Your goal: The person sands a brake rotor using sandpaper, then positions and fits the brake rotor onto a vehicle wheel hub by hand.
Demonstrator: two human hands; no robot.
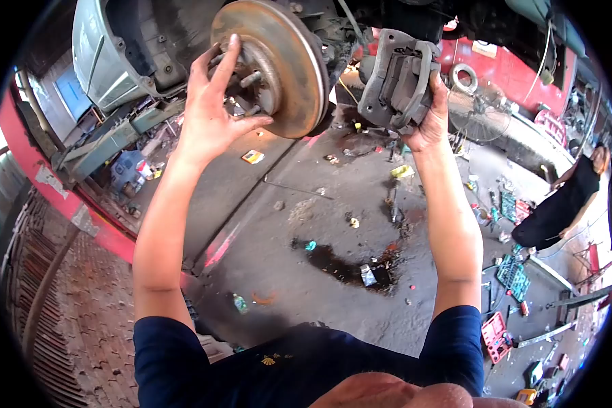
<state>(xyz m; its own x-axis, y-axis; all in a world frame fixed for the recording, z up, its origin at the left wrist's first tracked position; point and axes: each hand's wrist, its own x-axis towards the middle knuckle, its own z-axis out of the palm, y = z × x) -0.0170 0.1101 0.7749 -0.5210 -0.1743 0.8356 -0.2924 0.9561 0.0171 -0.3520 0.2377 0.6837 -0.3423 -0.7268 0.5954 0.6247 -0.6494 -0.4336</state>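
Observation:
A rusty brake disc (299, 68) with wheel studs stands at the top middle, mounted under the raised vehicle. My left hand (214, 102) is in front of its hub, fingers and thumb spread wide; whether the fingertips touch the metal I cannot tell. To the right of the disc, my right hand (432, 122) grips a dark grey brake caliper (398, 81) from its lower right side. Brake pads show inside the caliper's frame. Part of my right hand is hidden behind it. A gap separates the caliper from the disc.
A pale green body panel (98, 58) hangs at the upper left above a lift rail (126, 132). Oil stains and litter mark the floor (285, 204). At right are tool cases (496, 336) and a person in dark clothes (557, 204); a fan (481, 115) stands behind.

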